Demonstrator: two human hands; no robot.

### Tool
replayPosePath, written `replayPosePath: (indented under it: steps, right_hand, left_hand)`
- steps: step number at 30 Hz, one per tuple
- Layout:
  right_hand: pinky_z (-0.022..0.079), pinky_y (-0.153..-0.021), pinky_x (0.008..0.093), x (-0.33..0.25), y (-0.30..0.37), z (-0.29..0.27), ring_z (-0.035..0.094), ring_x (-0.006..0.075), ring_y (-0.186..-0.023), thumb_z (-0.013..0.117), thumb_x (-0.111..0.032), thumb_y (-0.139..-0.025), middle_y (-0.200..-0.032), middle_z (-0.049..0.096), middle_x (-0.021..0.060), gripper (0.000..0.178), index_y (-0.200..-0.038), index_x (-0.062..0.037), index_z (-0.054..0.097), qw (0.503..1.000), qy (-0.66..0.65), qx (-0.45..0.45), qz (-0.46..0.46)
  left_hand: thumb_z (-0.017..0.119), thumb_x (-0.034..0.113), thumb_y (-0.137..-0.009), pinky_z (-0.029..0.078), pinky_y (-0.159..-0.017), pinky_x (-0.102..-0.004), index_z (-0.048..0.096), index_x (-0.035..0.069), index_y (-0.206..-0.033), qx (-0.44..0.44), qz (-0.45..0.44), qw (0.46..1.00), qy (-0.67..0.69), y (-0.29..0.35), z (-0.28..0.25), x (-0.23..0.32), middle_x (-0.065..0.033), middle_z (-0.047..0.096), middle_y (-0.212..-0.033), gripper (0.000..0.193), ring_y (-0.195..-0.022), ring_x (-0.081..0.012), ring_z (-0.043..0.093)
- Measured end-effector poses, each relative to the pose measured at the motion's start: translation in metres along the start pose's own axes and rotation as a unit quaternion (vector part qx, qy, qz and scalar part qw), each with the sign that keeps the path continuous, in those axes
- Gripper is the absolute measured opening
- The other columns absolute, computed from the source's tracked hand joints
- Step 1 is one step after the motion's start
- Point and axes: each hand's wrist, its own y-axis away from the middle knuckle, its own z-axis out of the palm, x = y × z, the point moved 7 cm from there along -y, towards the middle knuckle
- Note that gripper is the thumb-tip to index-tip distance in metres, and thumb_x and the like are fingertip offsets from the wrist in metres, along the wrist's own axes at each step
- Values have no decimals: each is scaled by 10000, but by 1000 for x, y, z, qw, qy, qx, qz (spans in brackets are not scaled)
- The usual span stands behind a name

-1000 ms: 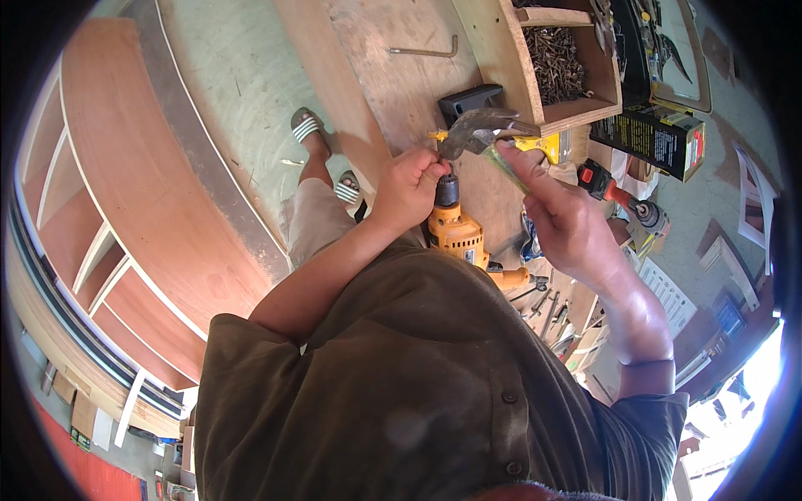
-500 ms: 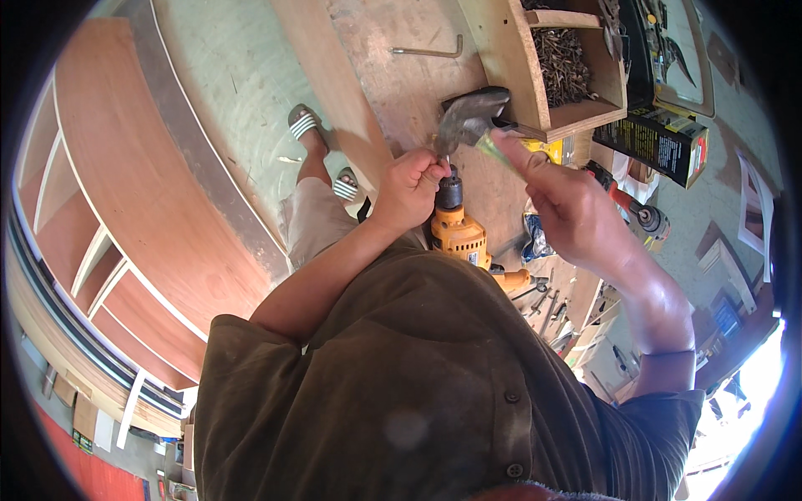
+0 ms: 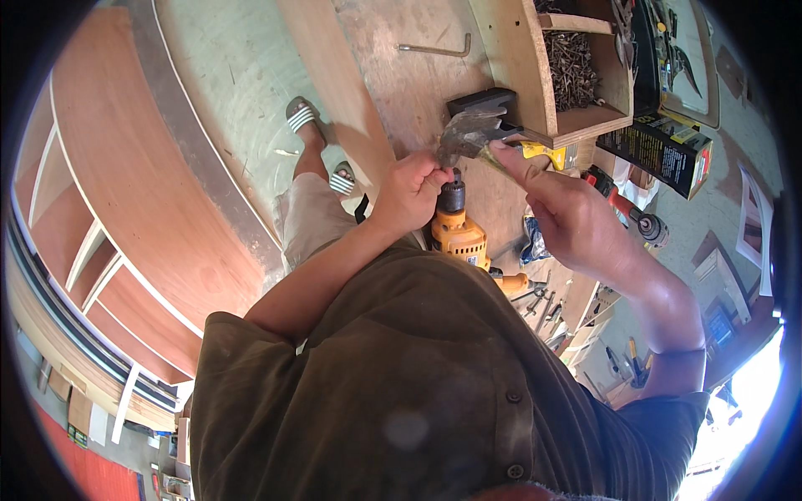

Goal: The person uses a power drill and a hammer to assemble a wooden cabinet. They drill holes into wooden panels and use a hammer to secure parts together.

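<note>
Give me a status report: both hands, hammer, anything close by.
Right hand gripping hammer. Left hand pinched shut close by the hammer's head, contents unclear. Yellow drill close beside left hand.

hammer handle [image 3: 496, 160] partly hidden, wooden box [image 3: 525, 71] cropped

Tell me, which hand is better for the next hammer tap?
Probably the right hand: it grips the hammer by the handle. The left hand is curled shut close to the hammer's head; whatever it may hold is hidden.
</note>
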Motion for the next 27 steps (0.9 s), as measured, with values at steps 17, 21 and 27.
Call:
replayPosePath:
  steps: [17, 21, 27]
  right_hand:
    - [532, -841, 443, 3, -6, 13, 687, 357, -902, 506, 168, -826, -1183, 668, 259, 770, -1552, -71, 415, 996, 60, -57, 19]
    - [524, -883, 447, -1, -2, -1, 694, 383, -988, 518, 150, -852, -1163, 670, 245, 729, -1542, -66, 426, 998, -39, 53, -9]
    - [481, -1005, 379, -4, 27, -13, 621, 351, -1238, 481, 126, -927, -1450, 572, 184, 636, -1537, -41, 424, 989, -82, 124, -20]
  left_hand:
    - [617, 13, -957, 525, -640, -316, 654, -12, -915, 10, -5, 1000, 19, -2, 0, -3, -99, 665, -838, 62, -682, -180, 646]
    - [600, 38, -979, 523, -647, -299, 647, -9, -917, -13, -3, 1000, 4, 1, -1, -3, -85, 657, -846, 91, -708, -162, 639]
    - [576, 200, -1053, 510, -681, -265, 639, 17, -960, -11, -40, 994, 100, 1, -2, -11, -21, 635, -854, 214, -746, -109, 608]
